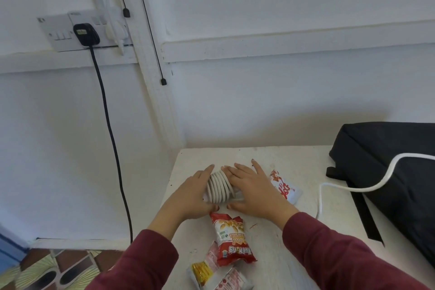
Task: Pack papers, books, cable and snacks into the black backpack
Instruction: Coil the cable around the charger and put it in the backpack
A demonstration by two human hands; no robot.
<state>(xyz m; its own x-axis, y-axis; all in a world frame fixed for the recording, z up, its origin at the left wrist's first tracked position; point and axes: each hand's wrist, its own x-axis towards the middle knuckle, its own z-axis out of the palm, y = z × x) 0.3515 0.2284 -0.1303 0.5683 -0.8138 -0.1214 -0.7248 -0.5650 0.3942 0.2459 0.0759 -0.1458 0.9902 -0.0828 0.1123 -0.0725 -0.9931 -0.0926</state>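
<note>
A white cable coil [219, 187] lies on the white table [294, 158], wound in several loops. My left hand [190, 198] presses its left side with straight fingers, and my right hand [254, 190] lies flat against its right side. The cable's loose end [353, 187] trails right over the black backpack [388, 172], which lies at the table's right. A red peanut packet [231, 240] sits just in front of my hands. A white and red snack packet [286, 187] lies partly under my right hand. More snack packets [219, 275] are at the near edge.
A black plug [86, 34] sits in the wall socket at upper left, its black cord [113, 143] hanging down to the floor left of the table. A backpack strap [367, 214] lies across the table's right part. Patterned floor tiles [47, 271] show at lower left.
</note>
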